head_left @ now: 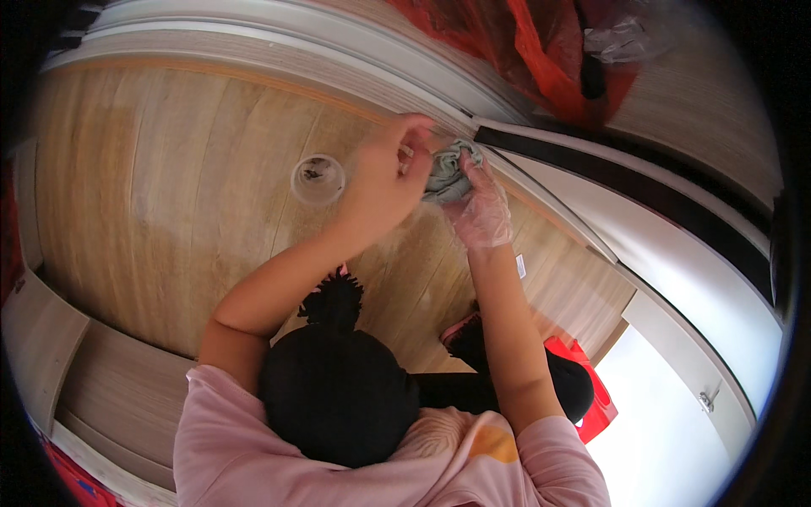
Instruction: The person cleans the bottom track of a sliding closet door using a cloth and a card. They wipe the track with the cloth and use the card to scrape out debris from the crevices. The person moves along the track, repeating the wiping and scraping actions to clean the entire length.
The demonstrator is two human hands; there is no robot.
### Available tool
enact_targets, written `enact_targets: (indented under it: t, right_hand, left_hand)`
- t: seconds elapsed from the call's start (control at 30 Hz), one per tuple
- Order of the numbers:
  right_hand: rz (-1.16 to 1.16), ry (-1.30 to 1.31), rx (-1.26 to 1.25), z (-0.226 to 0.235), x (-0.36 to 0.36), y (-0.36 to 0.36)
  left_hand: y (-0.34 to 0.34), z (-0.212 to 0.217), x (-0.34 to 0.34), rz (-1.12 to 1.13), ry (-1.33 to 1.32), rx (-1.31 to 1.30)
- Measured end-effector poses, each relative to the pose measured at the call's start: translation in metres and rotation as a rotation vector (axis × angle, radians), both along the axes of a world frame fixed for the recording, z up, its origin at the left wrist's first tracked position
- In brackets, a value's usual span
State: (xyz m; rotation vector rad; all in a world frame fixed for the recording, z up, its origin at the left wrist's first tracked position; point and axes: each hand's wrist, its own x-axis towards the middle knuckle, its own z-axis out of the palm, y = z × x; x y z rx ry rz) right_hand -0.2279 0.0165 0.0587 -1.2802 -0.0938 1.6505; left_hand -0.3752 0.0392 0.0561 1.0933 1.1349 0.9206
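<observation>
A crumpled grey-green cloth [450,175] is gripped in my right hand [483,207], which wears a thin clear plastic glove. Bare and slightly blurred, my left hand [395,165] is beside the cloth with its fingers curled in. Something small and whitish shows between those fingers, too unclear to name. Both hands are close to the pale door track along the floor's far edge. To the left of my left hand, a clear round plastic cup [306,188] stands on the wood floor with dark bits inside.
Beyond the track lies an orange-red plastic bag [528,59]. A white panel with a black strip [642,177] runs along the right. A white door [676,372] is at the lower right, near a red bag [601,410]. Wooden ledges [127,389] border the lower left.
</observation>
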Motion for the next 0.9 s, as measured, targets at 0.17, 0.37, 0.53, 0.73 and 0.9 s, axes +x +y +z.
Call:
enact_targets:
  t: [0.17, 0.37, 0.53, 0.73, 0.9]
  right_hand:
    - [0.004, -0.025, -0.001, 0.007, -0.017, -0.001]
    - [0.070, -0.270, -0.060, 0.006, -0.009, -0.017]
    - [0.067, -0.014, -0.075, 0.008, 0.012, -0.027]
    - [0.024, 0.124, -0.218, 0.008, 0.012, -0.036]
    - [0.080, -0.128, -0.220, -0.001, 0.002, -0.048]
  left_hand:
    - [-0.007, -0.032, -0.004, -0.151, -0.230, -0.203]
    - [-0.018, -0.036, -0.013, -0.251, -0.278, -0.474]
    - [-0.020, -0.032, -0.013, -0.339, -0.213, -0.372]
    - [-0.034, -0.018, -0.008, -0.376, -0.159, -0.283]
    - [-0.067, -0.046, -0.006, -0.282, -0.277, -0.348]
